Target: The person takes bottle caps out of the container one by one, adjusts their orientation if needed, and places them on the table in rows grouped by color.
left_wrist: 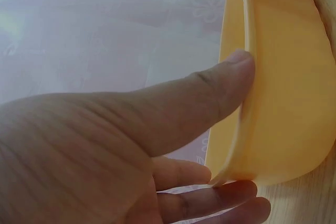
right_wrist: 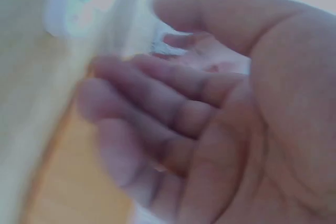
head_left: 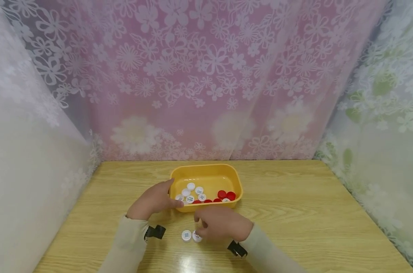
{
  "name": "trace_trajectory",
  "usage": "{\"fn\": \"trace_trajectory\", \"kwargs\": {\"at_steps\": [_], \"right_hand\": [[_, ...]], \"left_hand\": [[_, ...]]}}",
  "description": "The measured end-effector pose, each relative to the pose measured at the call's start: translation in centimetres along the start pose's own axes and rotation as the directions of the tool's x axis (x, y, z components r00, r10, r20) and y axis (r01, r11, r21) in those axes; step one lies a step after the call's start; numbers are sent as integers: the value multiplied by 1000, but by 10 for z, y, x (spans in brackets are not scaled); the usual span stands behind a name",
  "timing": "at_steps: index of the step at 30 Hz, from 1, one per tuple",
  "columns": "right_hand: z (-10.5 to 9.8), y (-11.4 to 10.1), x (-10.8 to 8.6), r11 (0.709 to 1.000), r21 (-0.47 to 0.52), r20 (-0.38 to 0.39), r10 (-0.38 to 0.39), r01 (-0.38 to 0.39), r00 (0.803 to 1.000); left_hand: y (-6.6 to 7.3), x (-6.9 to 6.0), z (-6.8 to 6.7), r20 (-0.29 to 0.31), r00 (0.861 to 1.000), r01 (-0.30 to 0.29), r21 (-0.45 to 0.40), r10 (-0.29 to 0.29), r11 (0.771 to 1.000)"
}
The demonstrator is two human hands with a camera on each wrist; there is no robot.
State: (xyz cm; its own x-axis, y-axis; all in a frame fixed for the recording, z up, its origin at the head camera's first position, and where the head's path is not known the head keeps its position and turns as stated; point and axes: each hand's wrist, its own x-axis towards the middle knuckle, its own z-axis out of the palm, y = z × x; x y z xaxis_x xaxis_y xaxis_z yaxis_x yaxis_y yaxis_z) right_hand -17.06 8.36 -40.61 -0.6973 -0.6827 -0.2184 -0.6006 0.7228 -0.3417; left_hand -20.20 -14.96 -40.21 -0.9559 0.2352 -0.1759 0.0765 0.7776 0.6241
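Note:
A yellow plastic tray [head_left: 206,175] stands on the table, holding several white bottle caps [head_left: 190,186] and red bottle caps [head_left: 231,195]. My left hand [head_left: 155,199] grips its near left corner. In the left wrist view the thumb [left_wrist: 210,90] presses on the tray's rim, and the other fingers lie against the outside. Just in front of the tray, my right hand [head_left: 221,223] hovers low with loosely curled fingers and nothing visible in it. Two white caps lie on the table by its fingertips: one cap [head_left: 186,235] with a grey square, the other cap [head_left: 196,237] partly hidden.
The wooden table [head_left: 288,212] extends to both sides of the tray. A pink flowered curtain [head_left: 199,83] hangs behind it, with pale curtains [head_left: 380,151] along both sides. The right wrist view is blurred.

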Motion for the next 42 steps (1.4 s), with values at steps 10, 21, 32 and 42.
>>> {"fn": "trace_trajectory", "kwargs": {"at_steps": [10,21,32,42], "right_hand": [[-92,9,22,996,-83,-174,1,-15,985],[-100,34,92,916,-394,71,116,-79,991],[-57,48,144,887,-455,217,195,-78,957],[-32,70,164,903,-414,237,230,-115,944]], "left_hand": [[-1,5,-4,20,999,28,46,-29,999],[0,4,-1,26,998,62,36,-63,997],[-6,1,0,17,998,60,49,-60,997],[-4,3,2,11,1000,14,42,-15,999]]}}
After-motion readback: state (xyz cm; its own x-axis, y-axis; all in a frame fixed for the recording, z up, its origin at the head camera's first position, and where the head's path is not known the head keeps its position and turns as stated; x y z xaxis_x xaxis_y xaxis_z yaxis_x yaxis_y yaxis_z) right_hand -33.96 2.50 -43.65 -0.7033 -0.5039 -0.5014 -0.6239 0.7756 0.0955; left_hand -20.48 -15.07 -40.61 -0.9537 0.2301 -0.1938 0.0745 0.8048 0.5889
